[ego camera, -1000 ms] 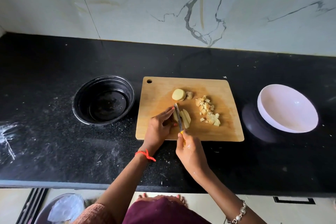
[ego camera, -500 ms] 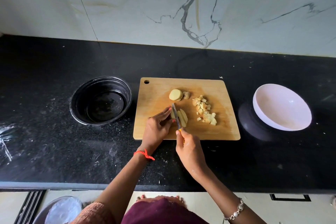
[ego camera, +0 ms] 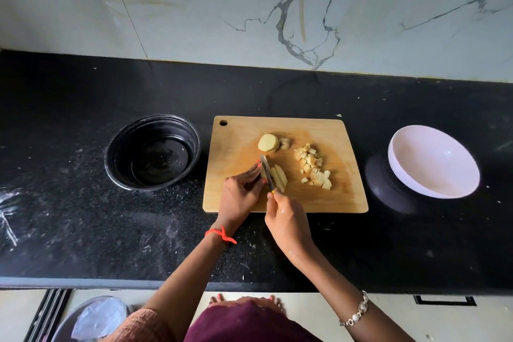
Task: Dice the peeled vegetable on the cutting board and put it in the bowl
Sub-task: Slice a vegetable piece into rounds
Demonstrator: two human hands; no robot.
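Nearest, a silver bracelet (ego camera: 358,311) circles the right wrist and an orange thread (ego camera: 222,235) the left. Past the front edge of the black speckled stone desk (ego camera: 83,216), the right hand (ego camera: 287,221) has its grip curled round the yellow handle of a small steel-bladed knife (ego camera: 267,176). The blade points away, edge down on the rectangular pale wooden cutting board (ego camera: 319,203). The left hand (ego camera: 240,194) has its grip pinching what seems a pale vegetable slice (ego camera: 262,173) against the blade's left side, mostly hidden by the fingers. Just right of the blade lie pale yellow peeled vegetable strips (ego camera: 280,179). Further right sits a heap of diced cubes (ego camera: 313,168), and further back a round peeled vegetable chunk (ego camera: 268,143). A round black bowl (ego camera: 111,164) stands left of the board and a round white bowl (ego camera: 433,164) right of it, each apart from it. Behind rises a white veined marble wall (ego camera: 194,8).
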